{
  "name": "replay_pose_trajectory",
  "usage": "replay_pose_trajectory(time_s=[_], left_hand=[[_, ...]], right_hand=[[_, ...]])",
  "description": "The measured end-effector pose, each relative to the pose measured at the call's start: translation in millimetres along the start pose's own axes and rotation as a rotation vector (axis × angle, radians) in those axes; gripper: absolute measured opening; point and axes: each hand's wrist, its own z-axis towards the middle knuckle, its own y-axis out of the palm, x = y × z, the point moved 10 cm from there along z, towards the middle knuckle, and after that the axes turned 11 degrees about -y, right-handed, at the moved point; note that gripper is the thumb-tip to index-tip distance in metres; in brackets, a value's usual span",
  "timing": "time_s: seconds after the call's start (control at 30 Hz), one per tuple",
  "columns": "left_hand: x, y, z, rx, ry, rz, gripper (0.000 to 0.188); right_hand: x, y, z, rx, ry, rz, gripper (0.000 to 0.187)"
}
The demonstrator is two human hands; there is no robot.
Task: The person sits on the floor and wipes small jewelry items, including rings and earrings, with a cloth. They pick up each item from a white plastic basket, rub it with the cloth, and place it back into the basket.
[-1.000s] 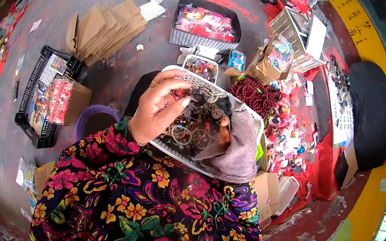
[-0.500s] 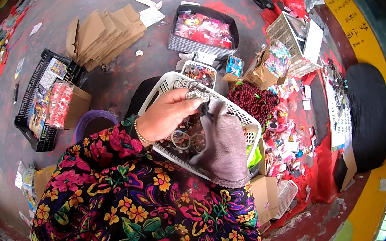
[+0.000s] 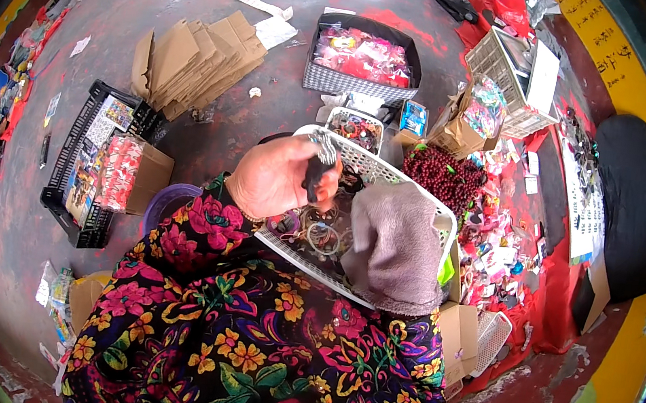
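Note:
My left hand [image 3: 273,177] is closed around a small silver-and-black hair accessory [image 3: 320,167], held above the white perforated basket [image 3: 336,278]. The accessory's ridged silver part shows at the top, and its black part hangs below between my fingers. A mauve towel-like cloth [image 3: 397,248] covers my right hand at the basket's right side, hiding the fingers. Inside the basket, hair ties and bands [image 3: 323,238] lie loose, partly behind my left hand and the cloth.
Beyond the basket stand a small white tray of hair bands [image 3: 355,130] and a checked bin of pink packets [image 3: 359,84]. Dark red beaded items [image 3: 442,176] lie to the right. Left are a purple bucket [image 3: 168,201], black crate [image 3: 62,196] and folded cardboard [image 3: 198,63].
My hands have moved apart: the left has turned with the accessory in it, while the cloth-covered right no longer touches it and has dropped toward the basket. The whole view has shifted slightly.

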Motion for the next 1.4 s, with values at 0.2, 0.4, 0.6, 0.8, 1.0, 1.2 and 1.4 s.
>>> replay_pose_trajectory(time_s=[0.2, 0.4, 0.6, 0.8, 1.0, 1.2, 1.4], left_hand=[[-37, 4, -13, -0.032, -0.449, 0.3, 0.028], [-52, 8, -8, -0.079, -0.601, 0.553, 0.027], [-38, 12, 4, -0.04, -0.458, 0.842, 0.029], [-48, -7, 6, 0.053, -0.419, 0.677, 0.022], [-56, 0, 0, -0.048, -0.479, 0.907, 0.033], [-68, 18, -10, -0.278, -0.475, 0.724, 0.041], [-61, 24, -16, -0.209, -0.498, 0.705, 0.033]], right_hand=[[2, -16, 4, 0.038, 0.088, -0.128, 0.034], [0, 1, 3, -0.094, -0.002, -0.095, 0.029], [-15, 37, -3, -0.27, -0.083, 0.037, 0.05], [-16, 37, -7, -0.3, -0.168, -0.123, 0.024], [-31, 27, -10, -0.292, -0.262, -0.018, 0.018], [-40, 37, -17, -0.39, -0.383, 0.02, 0.021], [-38, 14, -15, -0.294, -0.355, 0.177, 0.018]])
